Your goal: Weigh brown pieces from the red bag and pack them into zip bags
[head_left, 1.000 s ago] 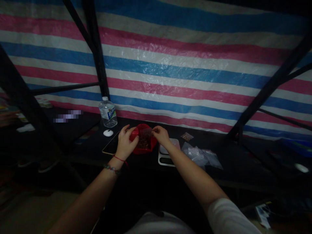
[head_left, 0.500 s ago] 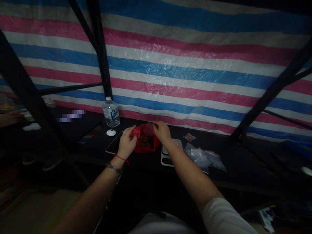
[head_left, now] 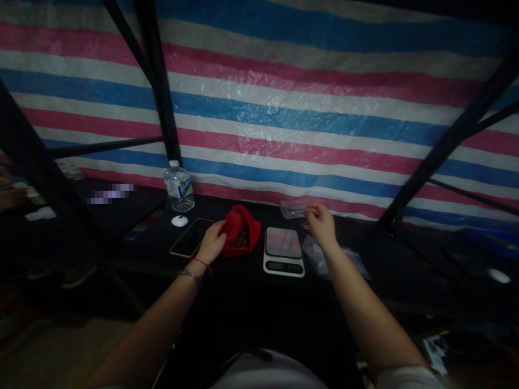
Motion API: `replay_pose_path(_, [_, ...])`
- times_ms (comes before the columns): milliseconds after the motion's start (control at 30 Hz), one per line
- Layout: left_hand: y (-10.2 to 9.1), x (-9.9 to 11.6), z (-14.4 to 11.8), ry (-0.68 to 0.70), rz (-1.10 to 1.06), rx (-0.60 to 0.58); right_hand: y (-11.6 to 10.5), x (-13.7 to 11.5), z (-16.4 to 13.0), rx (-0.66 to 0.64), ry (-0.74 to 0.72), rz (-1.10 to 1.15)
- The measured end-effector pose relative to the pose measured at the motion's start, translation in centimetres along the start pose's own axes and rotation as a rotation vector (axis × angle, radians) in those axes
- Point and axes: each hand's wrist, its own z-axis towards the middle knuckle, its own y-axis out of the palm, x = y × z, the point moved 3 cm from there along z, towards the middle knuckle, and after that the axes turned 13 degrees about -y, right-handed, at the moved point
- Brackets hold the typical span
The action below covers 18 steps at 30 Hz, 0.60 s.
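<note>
My left hand (head_left: 212, 240) is closed on the left rim of a red plastic bag (head_left: 250, 229), which stands open on the black table. Small brown pieces (head_left: 242, 237) lie inside the bag; their kind is too dark to make out. To the right, my right hand (head_left: 321, 220) pinches a small clear plastic bag (head_left: 294, 209) that extends leftward from the fingers, above the table's back part. Between the hands sits a white digital kitchen scale (head_left: 283, 251), its plate bare. Several clear plastic bags (head_left: 353, 260) lie below my right hand, partly hidden by the forearm.
A phone (head_left: 190, 237), a white earbud-case-like object (head_left: 179, 221) and a clear bottle (head_left: 179, 186) are on the left. Dark metal posts (head_left: 156, 81) frame the table before a striped tarp (head_left: 284, 108). At far left another person's hand (head_left: 14, 198) shows.
My right hand has moved right from the red bag, across the scale, carrying the clear bag. My left hand stays at the red bag's rim. The scale is now uncovered.
</note>
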Motion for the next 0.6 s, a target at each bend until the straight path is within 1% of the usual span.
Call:
replay_pose_path(100, [1.2, 0.7, -0.4, 0.075, 0.189, -0.12, -6.4, 2.6, -1.8, 0.08, -0.026, -0.055])
replay_pose_path(200, [2.0, 0.6, -0.5, 0.063, 0.309, -0.162, -12.1, 5.2, -4.4, 0.15, -0.099, -0.342])
replay_pose_path(267, [2.2, 0.3, -0.5, 0.049, 0.35, -0.158, -14.8, 7.2, -6.6, 0.111, -0.107, -0.478])
replay_pose_path(333, [2.1, 0.1, -0.6, 0.06, 0.361, -0.156, -16.3, 9.2, -8.8, -0.035, -0.139, -0.517])
replay_pose_path(433, [1.7, 0.9, -1.2, 0.177, 0.346, -0.167, -16.8, 11.7, -11.7, -0.384, -0.096, -0.475])
replay_pose_path(467, [1.5, 1.3, -1.4, 0.219, 0.341, -0.166, -16.8, 12.2, -12.4, -0.458, -0.079, -0.465])
replay_pose_path(500, [1.3, 1.8, -1.6, 0.249, 0.336, -0.157, -16.8, 12.5, -12.8, -0.48, -0.079, -0.471])
replay_pose_path(533, [1.2, 2.3, -1.7, 0.268, 0.326, -0.14, -17.0, 12.5, -12.8, -0.447, -0.099, -0.493])
replay_pose_path(600, [0.9, 3.0, -1.9, 0.275, 0.273, -0.092, -17.3, 12.1, -12.0, -0.279, -0.177, -0.569])
